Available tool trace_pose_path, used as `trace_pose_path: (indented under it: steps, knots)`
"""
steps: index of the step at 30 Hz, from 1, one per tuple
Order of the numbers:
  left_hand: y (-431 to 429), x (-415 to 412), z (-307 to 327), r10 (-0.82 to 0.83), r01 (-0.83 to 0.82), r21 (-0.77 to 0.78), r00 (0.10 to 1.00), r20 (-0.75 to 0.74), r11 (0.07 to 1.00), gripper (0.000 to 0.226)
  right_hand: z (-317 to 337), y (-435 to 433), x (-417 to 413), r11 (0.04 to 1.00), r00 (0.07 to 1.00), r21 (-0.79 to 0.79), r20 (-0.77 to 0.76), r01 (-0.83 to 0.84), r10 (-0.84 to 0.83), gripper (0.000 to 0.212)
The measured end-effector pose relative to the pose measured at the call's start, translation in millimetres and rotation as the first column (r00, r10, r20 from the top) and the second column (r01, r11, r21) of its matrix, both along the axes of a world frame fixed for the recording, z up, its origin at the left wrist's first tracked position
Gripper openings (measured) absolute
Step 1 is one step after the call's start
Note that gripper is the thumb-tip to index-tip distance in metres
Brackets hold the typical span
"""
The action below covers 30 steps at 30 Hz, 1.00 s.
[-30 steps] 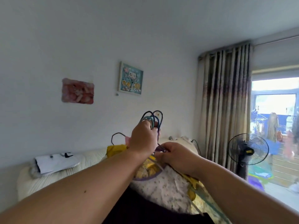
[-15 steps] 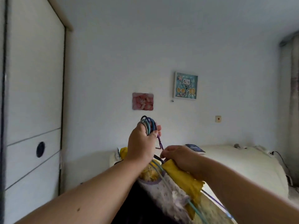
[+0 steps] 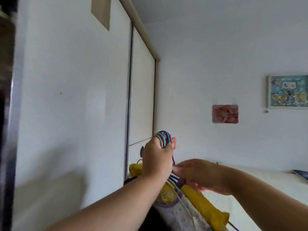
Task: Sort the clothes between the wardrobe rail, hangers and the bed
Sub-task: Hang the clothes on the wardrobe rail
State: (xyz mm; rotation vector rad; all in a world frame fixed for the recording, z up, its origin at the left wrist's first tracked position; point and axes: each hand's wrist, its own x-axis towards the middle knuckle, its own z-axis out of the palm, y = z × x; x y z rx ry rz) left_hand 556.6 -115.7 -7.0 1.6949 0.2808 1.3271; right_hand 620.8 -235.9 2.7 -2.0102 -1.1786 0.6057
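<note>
My left hand [image 3: 158, 157] is raised in front of me and grips the hooks of several hangers [image 3: 164, 138], blue, teal and pale. Clothes hang from them below my arms: a yellow garment [image 3: 205, 204], a pale floral one [image 3: 185, 214] with purple trim and a dark one at the bottom. My right hand [image 3: 200, 175] grips the hanger necks and the yellow garment just under my left hand. The white sliding wardrobe doors [image 3: 75, 105] fill the left half of the view. The bed [image 3: 260, 179] lies at the right. The rail is not visible.
A dark opening [image 3: 6, 114] shows at the far left edge beside the wardrobe door. On the white wall hang a pink picture [image 3: 225, 113] and a framed teal picture [image 3: 287, 91]. A dark flat object [image 3: 300, 174] lies on the bed.
My view has swung left, from the curtain and fan, past the bed, to the wardrobe doors. Both hands kept their hold on the bundle of hangers and clothes.
</note>
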Motion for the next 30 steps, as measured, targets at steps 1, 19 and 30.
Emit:
trace_pose_path:
  steps: [1, 19, 30]
  knots:
    - [4.6, -14.3, 1.2, 0.052, -0.052, 0.009, 0.999, 0.002, 0.999, 0.011, -0.1, 6.1, -15.7, 0.999, 0.996, -0.031, 0.086, -0.025, 0.028, 0.074]
    - [62.8, -315.4, 51.6, 0.503, -0.509, 0.019, 0.855, 0.128, 0.86, 0.02, 13.5, 67.4, -290.3, 0.962, 0.719, 0.067, 0.679, -0.264, 0.15, 0.068]
    - [99.0, -389.6, 123.3, 0.749, -0.77, 0.124, 0.637, 0.179, 0.625, 0.02, 73.1, 140.0, -326.2, 0.706, 0.661, 0.234, 0.621, -0.669, 0.421, 0.053]
